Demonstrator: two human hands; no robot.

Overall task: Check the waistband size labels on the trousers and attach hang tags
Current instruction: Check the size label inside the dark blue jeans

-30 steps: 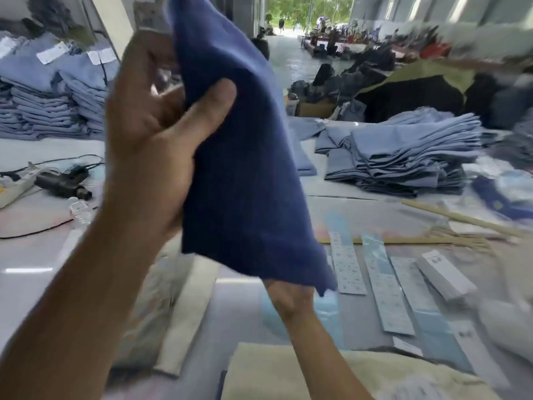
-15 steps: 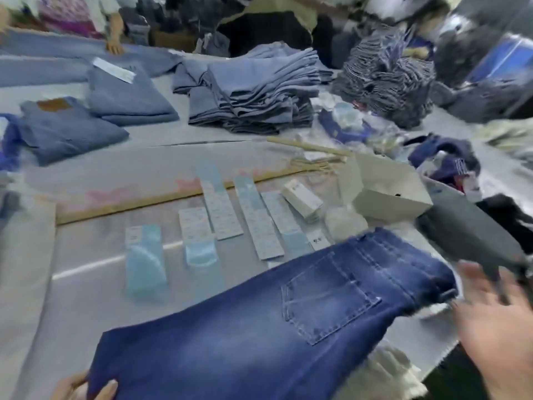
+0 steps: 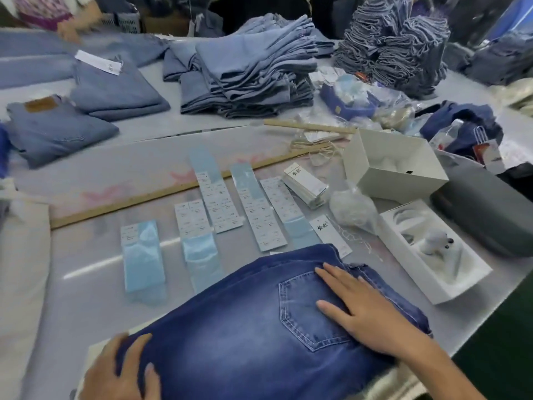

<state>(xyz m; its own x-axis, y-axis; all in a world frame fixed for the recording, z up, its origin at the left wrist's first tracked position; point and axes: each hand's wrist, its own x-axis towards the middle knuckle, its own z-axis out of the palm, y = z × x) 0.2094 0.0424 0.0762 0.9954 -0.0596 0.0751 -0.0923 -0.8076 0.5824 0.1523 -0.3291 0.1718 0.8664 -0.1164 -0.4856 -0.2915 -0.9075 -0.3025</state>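
At the near edge of the pale grey work table [image 3: 86,255] we find a pair of dark blue denim trousers [image 3: 230,327] laid flat, back pocket up, waistband end toward the right. The right hand [image 3: 366,310] lies flat on the pocket, fingers straight and spread, pressing the cloth and gripping nothing. The left hand [image 3: 121,370] rests on the trousers' near left edge, fingers lightly bent over the fabric; we cannot tell whether they grasp it. Just beyond the trousers lie strips of white size stickers on light blue backing [image 3: 219,197], and a white hang tag with black characters [image 3: 328,232] touches the trousers' far edge. A stack of white hang tags [image 3: 305,186] sits near an open white cardboard box [image 3: 395,166]. Folded light blue jeans [image 3: 248,73] are piled well behind.
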